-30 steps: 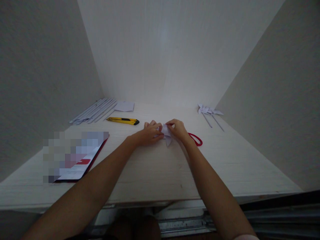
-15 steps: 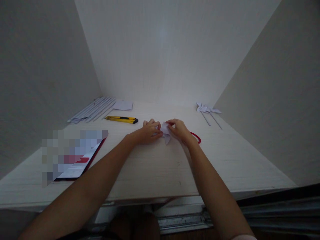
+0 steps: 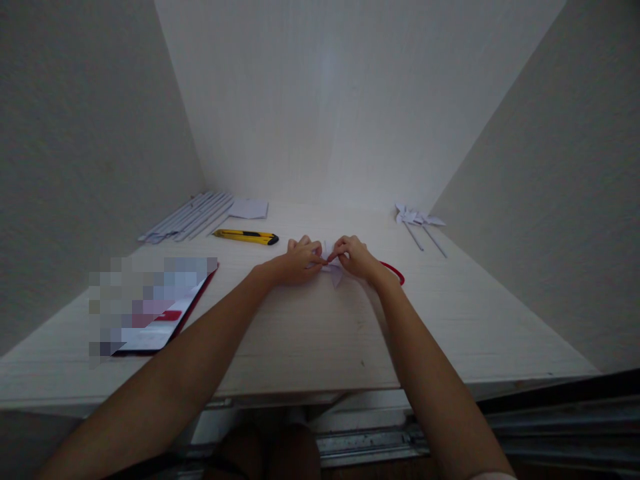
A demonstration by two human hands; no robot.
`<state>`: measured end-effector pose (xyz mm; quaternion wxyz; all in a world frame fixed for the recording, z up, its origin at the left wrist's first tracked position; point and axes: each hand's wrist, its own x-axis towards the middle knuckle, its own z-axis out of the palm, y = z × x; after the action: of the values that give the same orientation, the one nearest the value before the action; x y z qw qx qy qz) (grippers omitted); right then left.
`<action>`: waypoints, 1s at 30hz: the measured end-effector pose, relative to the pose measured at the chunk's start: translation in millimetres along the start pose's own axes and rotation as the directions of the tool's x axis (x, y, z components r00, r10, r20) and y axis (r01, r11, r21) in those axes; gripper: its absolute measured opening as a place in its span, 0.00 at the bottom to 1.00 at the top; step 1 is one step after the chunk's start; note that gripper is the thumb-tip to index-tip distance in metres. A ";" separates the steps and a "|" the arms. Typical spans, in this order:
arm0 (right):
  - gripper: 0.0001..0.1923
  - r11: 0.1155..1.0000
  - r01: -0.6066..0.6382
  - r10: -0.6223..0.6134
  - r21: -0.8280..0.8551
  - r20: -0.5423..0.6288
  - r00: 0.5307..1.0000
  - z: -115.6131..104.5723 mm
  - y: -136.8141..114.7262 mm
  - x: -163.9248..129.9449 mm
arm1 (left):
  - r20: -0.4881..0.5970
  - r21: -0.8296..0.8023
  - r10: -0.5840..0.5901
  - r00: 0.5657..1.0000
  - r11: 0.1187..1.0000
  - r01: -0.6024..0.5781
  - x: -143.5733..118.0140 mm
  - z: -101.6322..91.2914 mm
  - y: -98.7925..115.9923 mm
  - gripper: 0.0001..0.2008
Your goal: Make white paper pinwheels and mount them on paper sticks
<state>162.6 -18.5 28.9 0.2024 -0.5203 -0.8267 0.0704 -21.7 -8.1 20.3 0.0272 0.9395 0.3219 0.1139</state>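
1. While I watch the head view, the small white folded paper (image 3: 332, 269) sits on the table (image 3: 310, 333) at the middle of the desk, pinched between both hands; half a second ago more of it stood up between the fingers, and now it lies flatter, with only a point showing below the thumbs.
2. My left hand (image 3: 298, 261) grips its left edge with curled fingers, and it has closed inward toward the other.
3. My right hand (image 3: 356, 257) grips the right edge, fingertips now nearly touching the left ones; I judge a fold is being pressed down.
4. Just behind the right wrist a red loop (image 3: 395, 271) lies on the table.
5. Farther out, nothing has shifted: the yellow utility knife (image 3: 246, 236) to the left, paper strips (image 3: 187, 217) and a paper sheet (image 3: 249, 209) beyond it, and finished paper pinwheels (image 3: 419, 223) to the right.
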 end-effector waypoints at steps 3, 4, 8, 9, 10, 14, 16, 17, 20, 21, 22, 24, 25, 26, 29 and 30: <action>0.18 1.000 0.009 -0.008 -0.010 0.032 0.999 0.7 0.4 -1.2 | 0.024 -0.035 -0.048 0.999 0.998 0.049 0.4 -1.0 1.1 0.15; 0.18 1.000 0.002 -0.001 -0.015 0.041 0.999 0.8 0.4 -1.3 | 0.035 -0.051 -0.075 0.997 0.996 0.077 0.5 -1.5 1.7 0.15; 0.17 0.999 -0.033 0.035 -0.039 0.068 0.997 1.2 -1.4 -0.5 | 0.070 -0.095 -0.136 0.988 0.985 0.142 0.5 -3.5 4.0 0.16; 0.17 0.998 -0.039 0.042 -0.044 0.069 0.997 1.3 -2.2 -0.3 | 0.072 -0.099 -0.134 0.988 0.985 0.141 0.5 -3.5 4.2 0.16; 0.17 0.998 -0.045 0.048 -0.048 0.069 0.996 1.5 -2.9 -0.1 | 0.070 -0.101 -0.130 0.989 0.986 0.137 0.7 -3.3 4.2 0.16; 0.17 0.996 -0.058 0.062 -0.073 0.064 0.996 2.5 -5.3 -0.8 | 0.052 -0.132 -0.127 0.991 0.982 0.133 2.2 -2.0 4.0 0.15; 0.17 0.994 -0.052 0.058 -0.097 0.063 0.996 2.6 -6.4 -2.0 | 0.067 -0.172 -0.149 0.987 0.972 0.158 3.2 -2.5 4.8 0.16; 0.17 0.993 -0.047 0.054 -0.110 0.060 0.997 2.5 -7.1 -2.5 | 0.081 -0.196 -0.164 0.983 0.965 0.177 3.5 -3.2 5.6 0.16; 0.17 0.987 -0.029 0.038 -0.156 0.055 0.998 1.6 -10.2 -3.7 | 0.121 -0.253 -0.205 0.971 0.940 0.230 3.7 -5.4 7.8 0.18; 0.17 0.985 -0.022 0.032 -0.171 0.054 0.998 1.2 -11.3 -3.8 | 0.124 -0.264 -0.209 0.970 0.935 0.235 3.5 -5.9 8.1 0.18; 0.17 0.983 -0.017 0.027 -0.185 0.054 0.998 0.7 -12.4 -3.8 | 0.119 -0.272 -0.209 0.971 0.933 0.234 3.4 -6.1 7.9 0.17; 0.17 0.979 -0.008 0.019 -0.203 0.054 0.998 -0.2 -14.2 -3.8 | 0.067 -0.287 -0.209 0.976 0.933 0.220 3.4 -6.0 5.0 0.17; 0.17 0.978 -0.004 0.016 -0.207 0.055 0.998 -0.6 -14.7 -3.8 | 0.016 -0.295 -0.214 0.977 0.932 0.209 3.7 -5.9 2.2 0.17; 0.17 0.978 0.000 0.013 -0.208 0.059 0.998 -1.0 -15.0 -3.9 | -0.047 -0.303 -0.228 0.973 0.931 0.203 4.3 -5.9 -1.4 0.17; 0.17 0.979 0.006 0.008 -0.204 0.065 0.998 -1.4 -14.6 -4.0 | -0.220 -0.312 -0.314 0.924 0.920 0.238 6.4 -6.1 -14.6 0.17; 0.17 0.979 0.004 0.009 -0.203 0.066 0.998 -1.2 -14.2 -3.9 | -0.231 -0.309 -0.349 0.908 0.912 0.272 6.7 -6.0 -18.6 0.16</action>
<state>152.7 -28.5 33.6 0.1205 -0.5367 -0.8351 0.0032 -29.0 10.6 25.2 0.1267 0.8373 0.4504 0.2829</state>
